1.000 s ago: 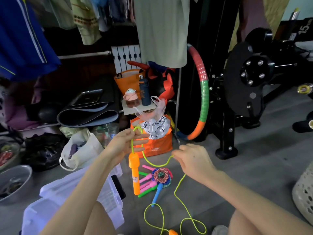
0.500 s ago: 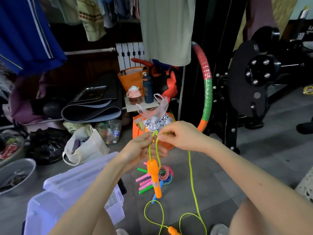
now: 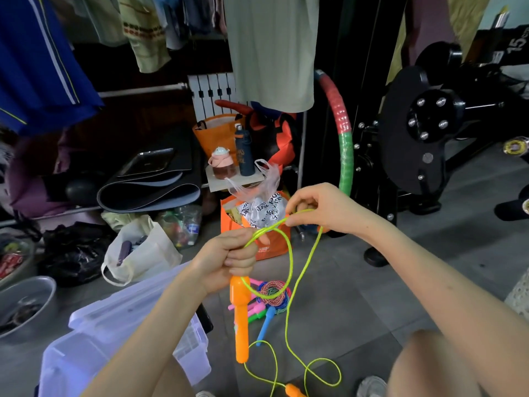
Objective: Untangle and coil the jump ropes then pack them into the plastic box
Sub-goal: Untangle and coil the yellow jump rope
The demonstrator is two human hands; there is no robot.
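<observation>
My left hand (image 3: 229, 257) grips a bunch of yellow-green jump rope (image 3: 290, 270); one orange handle (image 3: 241, 316) hangs straight down below it. My right hand (image 3: 317, 209) pinches a loop of the same rope up and to the right. The rope trails down to the floor, where its second orange handle (image 3: 294, 391) lies at the bottom edge. Behind the hanging handle, coiled ropes with pink, green and blue handles (image 3: 269, 296) lie on the floor. The clear plastic box (image 3: 94, 345) stands at lower left with its lid (image 3: 126, 302) on top.
An orange bag (image 3: 266, 247) with a plastic bag in it stands just behind my hands. A white tote (image 3: 140, 250) and a metal bowl (image 3: 25, 299) sit to the left. A hoop (image 3: 342, 138) and a black exercise machine (image 3: 423, 133) stand to the right. A white basket (image 3: 519, 293) is at the right edge.
My right hand came up from the floor side to meet my left hand, then drew a loop of rope up and to the right. The orange handle hangs lower under my left hand.
</observation>
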